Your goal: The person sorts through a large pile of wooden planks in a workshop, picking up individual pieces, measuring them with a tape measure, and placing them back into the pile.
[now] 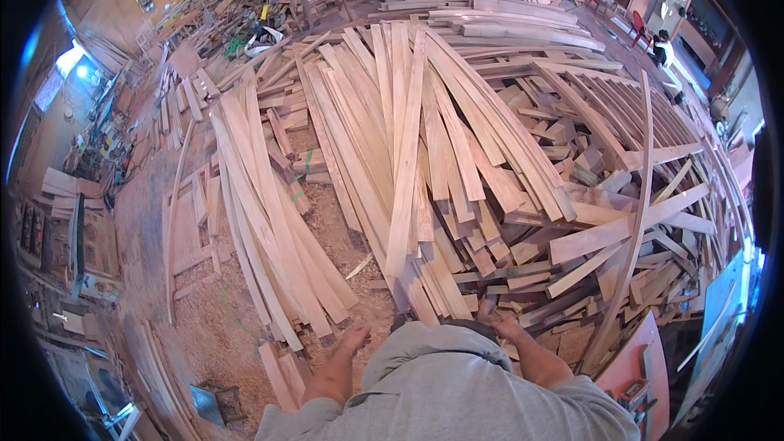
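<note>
Pale, long wooden planks (406,163) lie fanned in a heap ahead of the left hand (354,336). Short dark offcuts (490,278) lie jumbled just beyond the right hand (500,325), which touches them.

A long plank (406,155) lies atop the fanned plank pile (457,139) ahead. A second plank bundle (265,212) lies left of it on the sawdust floor (204,327). Short offcuts (563,261) lie heaped right, crossed by a curved strip (633,220).
</note>
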The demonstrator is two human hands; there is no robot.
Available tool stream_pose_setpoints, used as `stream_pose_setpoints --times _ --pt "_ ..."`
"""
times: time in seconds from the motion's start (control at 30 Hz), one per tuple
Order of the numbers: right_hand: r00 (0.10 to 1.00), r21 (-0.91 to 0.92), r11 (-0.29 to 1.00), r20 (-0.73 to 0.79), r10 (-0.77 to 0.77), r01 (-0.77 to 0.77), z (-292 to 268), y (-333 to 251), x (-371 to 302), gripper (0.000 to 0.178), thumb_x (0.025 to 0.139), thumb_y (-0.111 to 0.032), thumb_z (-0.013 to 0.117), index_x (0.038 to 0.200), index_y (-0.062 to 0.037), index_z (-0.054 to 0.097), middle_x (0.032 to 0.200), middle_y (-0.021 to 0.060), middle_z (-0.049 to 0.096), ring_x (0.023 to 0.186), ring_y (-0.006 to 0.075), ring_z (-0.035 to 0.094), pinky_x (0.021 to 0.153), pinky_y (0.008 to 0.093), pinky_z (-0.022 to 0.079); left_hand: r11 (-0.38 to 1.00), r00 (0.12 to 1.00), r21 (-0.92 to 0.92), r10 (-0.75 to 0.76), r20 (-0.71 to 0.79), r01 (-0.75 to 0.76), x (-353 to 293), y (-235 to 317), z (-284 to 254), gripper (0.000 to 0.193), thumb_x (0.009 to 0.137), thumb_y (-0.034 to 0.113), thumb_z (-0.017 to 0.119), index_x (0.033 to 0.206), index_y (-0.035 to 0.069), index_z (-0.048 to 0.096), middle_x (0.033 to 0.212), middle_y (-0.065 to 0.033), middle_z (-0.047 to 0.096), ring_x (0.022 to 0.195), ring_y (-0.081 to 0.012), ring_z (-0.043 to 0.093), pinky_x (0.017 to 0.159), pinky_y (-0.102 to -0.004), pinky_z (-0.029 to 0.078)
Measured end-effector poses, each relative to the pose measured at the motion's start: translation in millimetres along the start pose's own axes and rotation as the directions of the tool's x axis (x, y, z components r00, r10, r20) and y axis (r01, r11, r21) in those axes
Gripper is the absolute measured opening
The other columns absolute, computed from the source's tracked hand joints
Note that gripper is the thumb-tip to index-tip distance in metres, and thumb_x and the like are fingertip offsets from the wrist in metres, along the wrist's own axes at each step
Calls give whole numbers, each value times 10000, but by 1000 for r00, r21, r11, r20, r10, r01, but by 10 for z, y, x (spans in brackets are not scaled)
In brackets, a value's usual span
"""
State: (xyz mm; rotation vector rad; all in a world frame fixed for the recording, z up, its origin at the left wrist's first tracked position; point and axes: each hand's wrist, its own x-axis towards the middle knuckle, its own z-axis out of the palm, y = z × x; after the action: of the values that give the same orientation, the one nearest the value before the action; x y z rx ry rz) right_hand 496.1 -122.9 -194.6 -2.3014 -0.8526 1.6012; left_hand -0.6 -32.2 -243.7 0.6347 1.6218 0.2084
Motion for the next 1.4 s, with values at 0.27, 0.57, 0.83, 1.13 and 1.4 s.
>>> stream_pose_setpoints --times 0.27,0.57,0.83,1.13,1.4 --pt "994 36 996 -77 -78 81 151 68 123 197 812 -201 697 820 -22 615 679 62 604 573 156 556 491 306 435 987 998 154 -52 23 48 -173 64 7 408 908 379 612 1140 45 651 997 -89 690 828 -172 671 634 -313 514" --pt "989 141 989 -140 54 -34 -130 -236 -680 327 843 -299 655 983 -4 652 811 118 675 749 200 653 673 339 508 975 995 222 -25 100 2 -83 298 -21 337 905 364 611 1043 62 666 903 -64 686 711 -151 629 606 -293 487" --pt "870 -6 1000 -493 17 -24 408 302 -1612 254 878 -242 504 917 -21 622 954 253 661 922 419 636 804 523 497 951 959 308 -123 254 41 272 533 -278 307 948 350 561 1075 73 605 813 -54 622 641 -141 567 519 -287 423" --pt "416 -91 995 -904 -101 44 953 471 -3049 117 875 -106 574 802 -14 578 905 116 624 811 320 640 690 409 536 736 939 675 -202 279 -42 486 1193 -87 448 957 392 545 1277 80 519 1175 -139 629 949 -259 651 760 -365 500" --pt "151 -5 999 -989 1 -35 731 606 -3535 154 873 -122 617 754 -25 608 905 106 646 807 289 645 714 389 537 683 919 714 -165 359 -156 421 1595 831 384 950 369 562 1206 84 537 1045 -103 635 840 -203 641 648 -309 502"
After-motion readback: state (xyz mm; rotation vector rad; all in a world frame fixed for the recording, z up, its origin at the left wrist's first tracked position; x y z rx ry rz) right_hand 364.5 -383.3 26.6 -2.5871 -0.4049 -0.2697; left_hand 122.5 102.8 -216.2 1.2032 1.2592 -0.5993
